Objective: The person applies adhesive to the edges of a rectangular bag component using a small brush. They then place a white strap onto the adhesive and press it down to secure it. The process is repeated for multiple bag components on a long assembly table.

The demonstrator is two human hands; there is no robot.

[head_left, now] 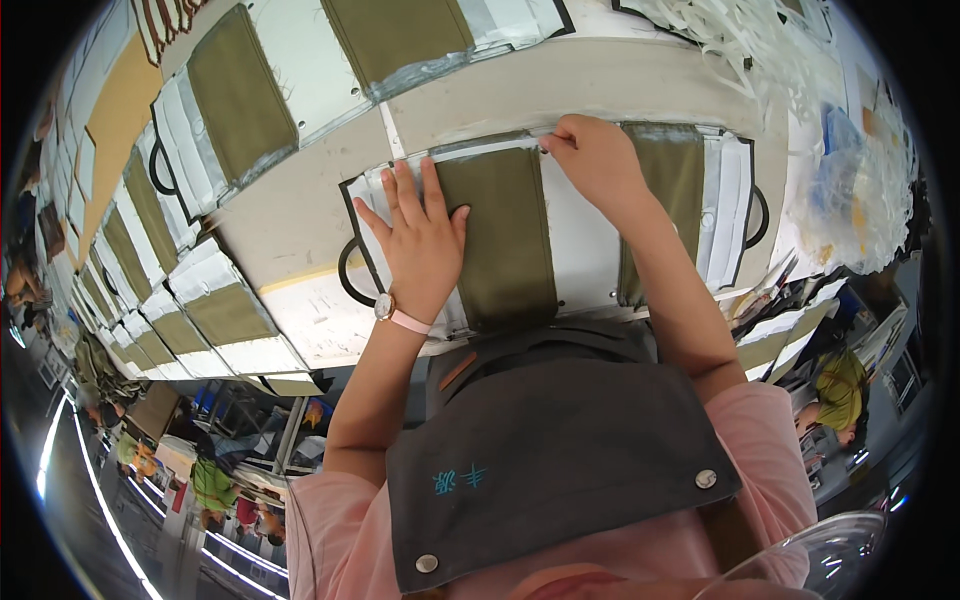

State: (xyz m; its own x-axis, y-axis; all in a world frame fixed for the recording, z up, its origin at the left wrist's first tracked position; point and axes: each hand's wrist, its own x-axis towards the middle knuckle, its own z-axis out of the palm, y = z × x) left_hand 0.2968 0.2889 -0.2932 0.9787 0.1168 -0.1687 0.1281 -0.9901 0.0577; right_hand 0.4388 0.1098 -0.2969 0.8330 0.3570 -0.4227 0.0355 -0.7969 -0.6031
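Observation:
A flat white panel (585, 245) with olive-green fabric bands (497, 240) and black edging lies on the worktable before me. Black loop handles (352, 275) stick out at its ends. My left hand (420, 235) rests on the panel's left part, palm down with fingers spread toward the far edge. At the middle of that far edge, my right hand (600, 165) is closed, thumb and forefinger pinched together against the edge. What sits between those fingertips is too small to make out. A pale strip (480, 148) runs along the far edge between my hands.
A similar panel (240, 95) lies beyond at the far left, and several more (225, 310) overlap along the left side. White strip scraps (735, 40) are heaped at the far right, above a clear plastic bag (850, 190). My grey apron (560, 450) meets the table's near edge.

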